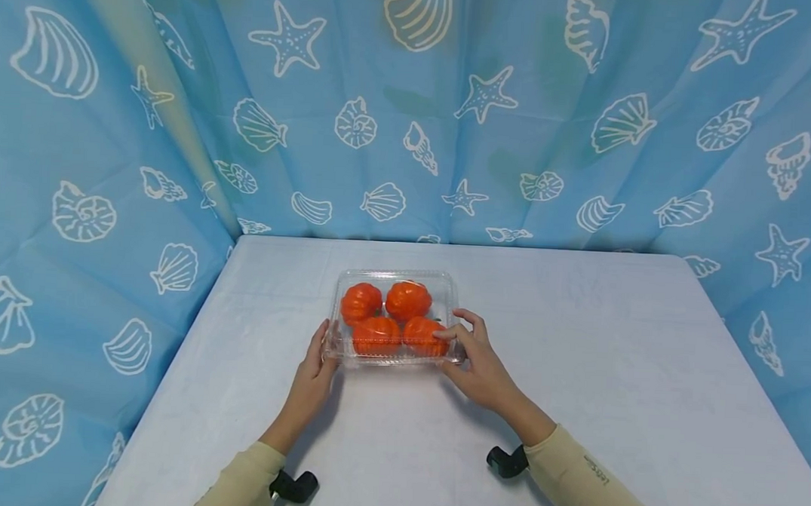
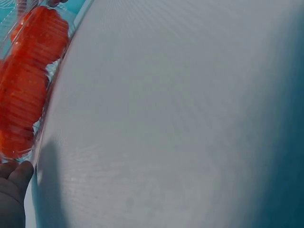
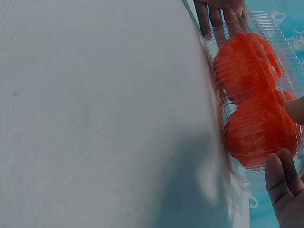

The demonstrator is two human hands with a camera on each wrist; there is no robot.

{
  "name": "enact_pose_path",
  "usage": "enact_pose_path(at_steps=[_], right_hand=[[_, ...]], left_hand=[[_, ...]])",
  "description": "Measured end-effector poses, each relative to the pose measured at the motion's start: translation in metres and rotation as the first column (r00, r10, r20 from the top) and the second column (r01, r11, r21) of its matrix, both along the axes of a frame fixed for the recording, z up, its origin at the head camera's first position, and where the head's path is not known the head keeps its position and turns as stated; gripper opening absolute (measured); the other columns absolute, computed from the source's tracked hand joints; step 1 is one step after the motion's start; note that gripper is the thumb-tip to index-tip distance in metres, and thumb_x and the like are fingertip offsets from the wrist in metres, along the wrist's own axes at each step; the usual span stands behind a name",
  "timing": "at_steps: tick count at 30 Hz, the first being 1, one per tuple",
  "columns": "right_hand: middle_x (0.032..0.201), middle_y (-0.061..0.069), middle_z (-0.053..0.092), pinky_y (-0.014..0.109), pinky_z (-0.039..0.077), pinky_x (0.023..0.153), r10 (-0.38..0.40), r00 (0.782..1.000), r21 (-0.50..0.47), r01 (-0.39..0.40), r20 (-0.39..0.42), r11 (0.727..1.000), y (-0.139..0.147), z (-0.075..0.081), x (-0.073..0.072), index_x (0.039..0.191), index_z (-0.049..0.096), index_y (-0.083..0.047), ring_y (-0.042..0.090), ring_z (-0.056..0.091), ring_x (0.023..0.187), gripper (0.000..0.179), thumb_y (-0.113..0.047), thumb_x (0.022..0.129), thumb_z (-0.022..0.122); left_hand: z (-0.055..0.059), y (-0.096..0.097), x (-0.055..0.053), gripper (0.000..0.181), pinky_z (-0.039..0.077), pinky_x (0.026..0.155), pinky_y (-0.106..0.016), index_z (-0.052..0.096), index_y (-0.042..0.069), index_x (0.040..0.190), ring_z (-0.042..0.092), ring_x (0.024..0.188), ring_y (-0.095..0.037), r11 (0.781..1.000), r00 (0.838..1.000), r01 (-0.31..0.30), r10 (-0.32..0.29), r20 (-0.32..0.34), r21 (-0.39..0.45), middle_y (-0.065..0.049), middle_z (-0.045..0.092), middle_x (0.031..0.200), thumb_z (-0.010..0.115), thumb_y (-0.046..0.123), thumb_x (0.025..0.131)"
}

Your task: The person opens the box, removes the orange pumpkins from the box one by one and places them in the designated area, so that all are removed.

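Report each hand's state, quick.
Left hand: holding the clear plastic container by its left side.
Right hand: holding the container's right side.

Even light brightens my bench (image 1: 598, 352) in the head view; the wrist views are dimmer, a blurred shadow (image 3: 185, 185) lying at nine o'clock from my right grip (image 3: 289, 203).

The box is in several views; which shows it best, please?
The head view, where the box fits wholly in frame. The left wrist view cuts it off at the left, the right wrist view at the right.
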State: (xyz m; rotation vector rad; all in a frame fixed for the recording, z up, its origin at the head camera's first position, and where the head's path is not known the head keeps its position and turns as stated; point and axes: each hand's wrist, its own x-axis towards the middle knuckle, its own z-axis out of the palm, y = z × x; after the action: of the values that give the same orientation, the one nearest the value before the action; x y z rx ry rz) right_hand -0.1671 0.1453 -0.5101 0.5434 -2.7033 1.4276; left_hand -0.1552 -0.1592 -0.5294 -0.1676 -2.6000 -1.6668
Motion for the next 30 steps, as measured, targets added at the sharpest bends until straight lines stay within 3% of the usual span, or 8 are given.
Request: enact_pose_path(at_steps=[7, 14, 21, 30], right_hand=[[0.162, 0.013, 0.024, 0.03, 0.052, 0.079, 0.0, 1.0, -0.025, 0.0, -0.02, 1.0, -0.0004, -0.004, -0.0003, 0.123, 0.063, -0.019, 0.016, 0.052, 0.085, 0.029, -0.017, 0.095, 0.069], [0.161, 0.015, 0.024, 0.031, 0.053, 0.08, -0.005, 0.999, -0.023, 0.004, -0.04, 1.0, -0.002, -0.0052, 0.0, 0.125, 0.061, -0.018, 0.018, 0.054, 0.09, 0.027, -0.026, 0.099, 0.066], [0.163, 0.012, 0.024, 0.038, 0.053, 0.084, -0.03, 0.999, 0.001, 0.03, -0.027, 1.0, -0.0031, -0.0038, 0.0011, 0.128, 0.061, -0.019, 0.023, 0.057, 0.099, 0.029, -0.017, 0.099, 0.061], [0.164, 0.011, 0.024, 0.042, 0.051, 0.086, -0.035, 0.999, -0.056, 0.033, -0.025, 0.998, -0.0044, -0.0064, 0.0022, 0.126, 0.063, -0.017, 0.028, 0.057, 0.103, 0.033, -0.005, 0.096, 0.054]], left_hand=[[-0.0027, 0.0003, -0.0016, 0.062, 0.034, 0.113, -0.06, 0.022, 0.003, 0.16, 0.032, 0.147, -0.041, 1.0, 1.0, 0.002, -0.002, -0.024, 0.008, -0.023, 0.028, 0.163, 0.05, 0.009, 0.105], [-0.0026, 0.0016, -0.0017, 0.066, 0.041, 0.109, -0.056, 0.021, 0.005, 0.161, 0.042, 0.142, -0.038, 0.999, 1.0, 0.005, -0.005, 0.001, 0.033, -0.019, 0.03, 0.163, 0.052, 0.01, 0.104], [-0.0002, 0.003, -0.0023, 0.067, 0.036, 0.113, -0.055, 0.018, 0.007, 0.162, 0.029, 0.149, -0.038, 0.998, 1.0, 0.009, -0.011, 0.029, 0.065, -0.018, 0.023, 0.166, 0.051, 0.01, 0.105], [-0.0004, 0.0041, -0.0014, 0.066, 0.032, 0.114, -0.057, 0.02, 0.003, 0.161, 0.027, 0.15, -0.04, 0.998, 1.0, 0.003, -0.003, 0.013, 0.065, -0.021, 0.025, 0.165, 0.051, 0.006, 0.103]])
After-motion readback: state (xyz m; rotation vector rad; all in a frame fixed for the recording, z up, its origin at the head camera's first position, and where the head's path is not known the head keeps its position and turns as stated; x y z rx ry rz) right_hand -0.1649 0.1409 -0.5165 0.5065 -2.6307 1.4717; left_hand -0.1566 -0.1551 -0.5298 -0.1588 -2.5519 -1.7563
